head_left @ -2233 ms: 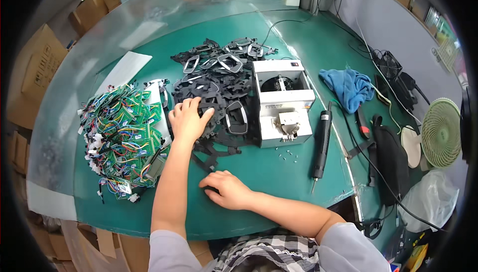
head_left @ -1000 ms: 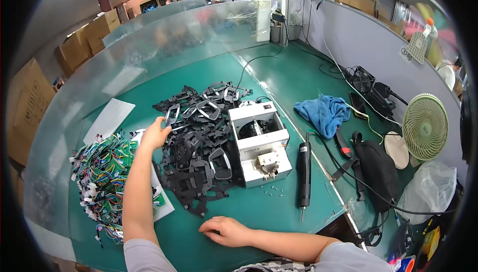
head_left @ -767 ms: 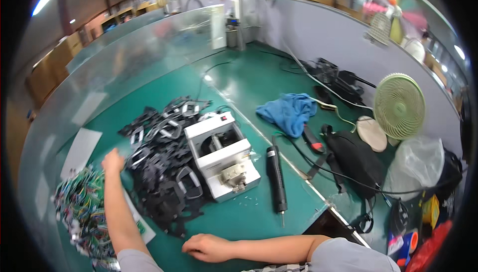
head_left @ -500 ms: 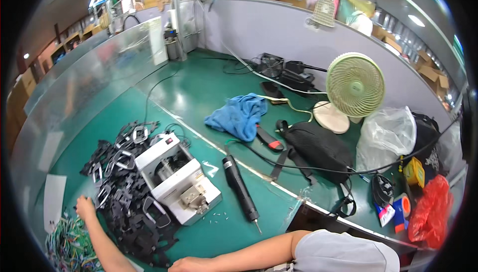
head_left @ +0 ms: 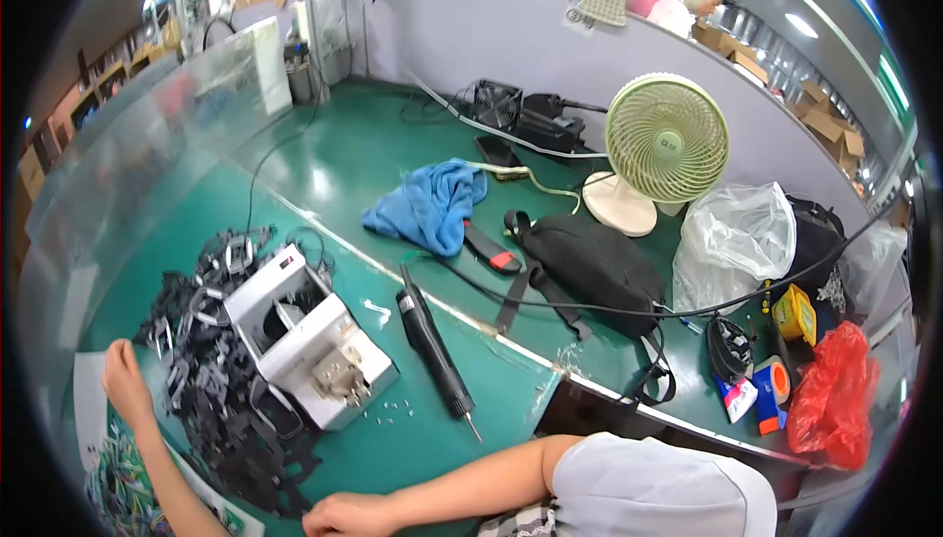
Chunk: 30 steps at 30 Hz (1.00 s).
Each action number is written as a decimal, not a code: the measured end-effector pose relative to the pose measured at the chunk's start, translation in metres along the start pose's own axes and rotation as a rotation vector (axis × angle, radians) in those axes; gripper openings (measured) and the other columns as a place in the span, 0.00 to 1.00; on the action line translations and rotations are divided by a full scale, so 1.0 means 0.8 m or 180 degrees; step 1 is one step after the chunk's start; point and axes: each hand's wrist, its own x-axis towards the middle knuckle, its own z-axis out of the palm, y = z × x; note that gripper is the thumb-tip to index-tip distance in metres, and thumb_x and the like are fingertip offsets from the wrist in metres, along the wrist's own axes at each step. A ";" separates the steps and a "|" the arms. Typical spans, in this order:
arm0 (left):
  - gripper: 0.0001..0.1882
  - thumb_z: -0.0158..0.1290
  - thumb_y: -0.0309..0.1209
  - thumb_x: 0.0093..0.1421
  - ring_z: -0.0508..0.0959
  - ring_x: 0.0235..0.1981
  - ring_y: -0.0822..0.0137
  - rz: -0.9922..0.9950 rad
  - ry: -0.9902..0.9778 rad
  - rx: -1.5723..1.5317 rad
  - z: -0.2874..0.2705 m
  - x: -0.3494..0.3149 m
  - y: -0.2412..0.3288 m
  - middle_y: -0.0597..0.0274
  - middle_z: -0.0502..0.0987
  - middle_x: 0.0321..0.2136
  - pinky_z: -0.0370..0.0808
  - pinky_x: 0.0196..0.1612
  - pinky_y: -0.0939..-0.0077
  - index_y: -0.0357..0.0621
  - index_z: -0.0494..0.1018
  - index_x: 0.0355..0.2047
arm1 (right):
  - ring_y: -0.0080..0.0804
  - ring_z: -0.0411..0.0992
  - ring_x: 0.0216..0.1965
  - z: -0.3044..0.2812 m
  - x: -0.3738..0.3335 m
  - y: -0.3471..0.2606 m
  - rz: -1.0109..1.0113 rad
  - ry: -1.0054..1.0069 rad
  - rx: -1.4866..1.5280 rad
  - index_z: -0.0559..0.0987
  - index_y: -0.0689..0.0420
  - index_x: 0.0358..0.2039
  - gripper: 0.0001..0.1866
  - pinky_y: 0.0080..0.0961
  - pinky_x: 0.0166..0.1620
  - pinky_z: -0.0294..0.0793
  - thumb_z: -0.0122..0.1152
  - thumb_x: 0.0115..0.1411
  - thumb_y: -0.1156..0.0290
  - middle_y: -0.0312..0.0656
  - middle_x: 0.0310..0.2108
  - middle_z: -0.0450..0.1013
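My left hand is raised at the left edge of a heap of black plastic parts, some with grey frames. Its fingers are bent together, and what they hold, if anything, is hidden. Low in the picture, my right hand lies at the heap's near end, its fingers curled and their tips out of sight. Between the heap and a black electric screwdriver stands a white screw feeder. Several small screws lie loose beside the feeder. Below my left hand is a bundle of coloured wires with green boards.
A blue cloth, a black bag and a pale green fan stand or lie farther back. On the right are a clear plastic bag, a red plastic bag and a tape roll. A translucent partition borders the left side.
The whole view has shifted, so the scene sits farther left and higher. My left hand has lifted, with its fingers now pointing upward. My right hand stays low beside the heap.
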 end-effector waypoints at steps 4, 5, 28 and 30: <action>0.07 0.52 0.29 0.56 0.75 0.30 0.54 0.0809 -0.0797 0.0565 -0.059 -0.090 0.119 0.54 0.77 0.24 0.66 0.47 0.63 0.40 0.74 0.25 | 0.49 0.72 0.33 0.001 -0.001 0.004 -0.0016 -0.0031 -0.0161 0.73 0.61 0.30 0.06 0.40 0.36 0.70 0.54 0.49 0.78 0.49 0.26 0.72; 0.06 0.53 0.30 0.55 0.76 0.30 0.55 0.0931 -0.1030 0.0554 -0.060 -0.110 0.129 0.55 0.77 0.24 0.66 0.46 0.64 0.40 0.74 0.25 | 0.49 0.72 0.36 -0.005 0.000 -0.001 0.0102 -0.0227 -0.0169 0.74 0.60 0.32 0.06 0.40 0.40 0.71 0.54 0.51 0.77 0.49 0.29 0.73; 0.20 0.59 0.32 0.54 0.75 0.43 0.56 0.0005 -0.0898 -0.1404 -0.155 -0.302 0.219 0.56 0.75 0.43 0.70 0.46 0.65 0.41 0.73 0.46 | 0.28 0.76 0.31 -0.099 -0.058 -0.089 0.1843 0.1064 0.1910 0.70 0.60 0.49 0.15 0.23 0.29 0.76 0.50 0.67 0.64 0.45 0.31 0.76; 0.11 0.56 0.25 0.57 0.77 0.30 0.65 -0.0245 -0.1509 -0.2001 -0.143 -0.331 0.210 0.58 0.77 0.35 0.74 0.30 0.76 0.42 0.76 0.41 | 0.28 0.76 0.32 -0.098 -0.070 -0.091 0.1808 0.0690 0.0813 0.72 0.60 0.49 0.15 0.21 0.32 0.74 0.53 0.65 0.67 0.43 0.32 0.76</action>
